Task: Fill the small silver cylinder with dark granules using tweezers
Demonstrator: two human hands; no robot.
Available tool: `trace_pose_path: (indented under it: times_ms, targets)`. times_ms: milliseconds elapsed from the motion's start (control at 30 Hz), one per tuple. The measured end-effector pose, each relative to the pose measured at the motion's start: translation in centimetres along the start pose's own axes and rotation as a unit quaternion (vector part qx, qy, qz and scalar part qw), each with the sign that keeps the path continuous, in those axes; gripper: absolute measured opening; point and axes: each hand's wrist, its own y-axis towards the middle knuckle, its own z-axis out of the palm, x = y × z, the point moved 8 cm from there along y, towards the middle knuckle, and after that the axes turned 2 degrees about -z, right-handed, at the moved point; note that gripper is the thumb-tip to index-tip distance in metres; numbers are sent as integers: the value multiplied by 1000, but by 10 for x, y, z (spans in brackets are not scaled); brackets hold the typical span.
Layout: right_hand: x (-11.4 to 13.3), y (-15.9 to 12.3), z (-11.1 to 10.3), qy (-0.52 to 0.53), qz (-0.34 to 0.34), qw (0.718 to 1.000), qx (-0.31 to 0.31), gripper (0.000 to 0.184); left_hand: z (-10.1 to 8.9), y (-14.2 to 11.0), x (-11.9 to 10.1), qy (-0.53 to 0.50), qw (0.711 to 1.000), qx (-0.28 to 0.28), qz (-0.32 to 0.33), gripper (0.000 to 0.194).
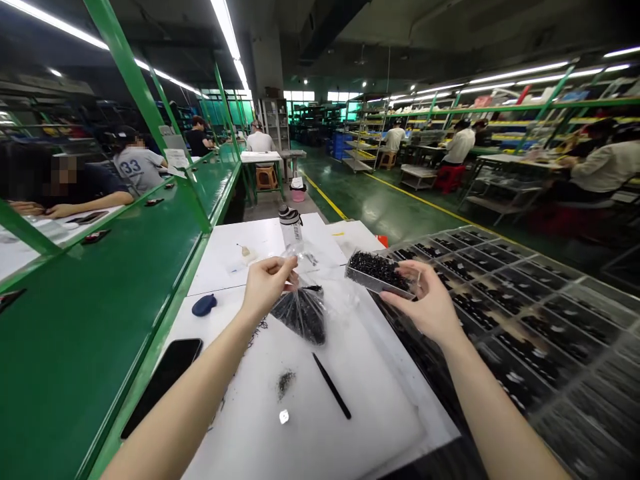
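My left hand [267,283] pinches the top of a clear plastic bag [303,310] that hangs open over the white work surface [320,413], its bottom filled with small black parts. My right hand [425,303] holds a small metal tray [377,273] heaped with the same black parts, tilted slightly toward the bag's mouth. The tray's near end is close to the bag but apart from it.
A black stick [331,385], a small pile of black bits [285,382], a phone [163,383], a dark blue pad [204,305] and a water bottle [291,227] lie about. A large compartment tray [525,320] of black parts stands right. Other people sit at the green benches.
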Motion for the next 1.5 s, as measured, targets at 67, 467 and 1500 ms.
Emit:
trace_pose_path:
  times_ms: [67, 467, 1500]
  targets:
    - [23, 0, -3, -14, -18, 1000, 4, 70, 13, 0, 6, -11, 1000, 17, -3, 34]
    - [53, -7, 59, -167, -107, 975, 101, 48, 51, -10, 26, -23, 996, 81, 11, 33]
    - [84, 37, 111, -336, -199, 883, 259, 53, 40, -8, 40, -82, 993, 75, -50, 42]
